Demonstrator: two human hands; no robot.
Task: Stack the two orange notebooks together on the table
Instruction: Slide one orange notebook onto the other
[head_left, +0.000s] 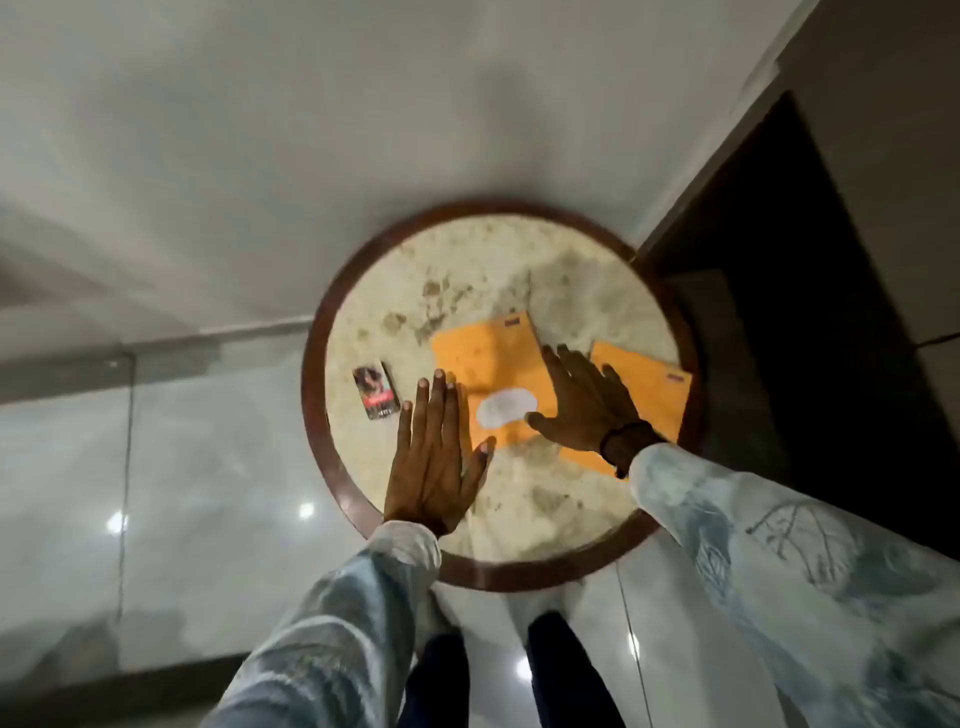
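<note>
Two orange notebooks lie flat on a round marble table with a dark wooden rim. The left notebook has a white oval label near its close end. The right notebook lies near the table's right edge, partly hidden by my wrist. My left hand is spread flat with fingers apart, just left of the left notebook, holding nothing. My right hand is spread over the gap between the notebooks, thumb on the left notebook's near right corner. Whether it presses down is unclear.
A small dark card pack with a picture lies on the table's left side. Glossy pale floor surrounds the table. A dark opening sits to the right. My legs stand below the table's near edge.
</note>
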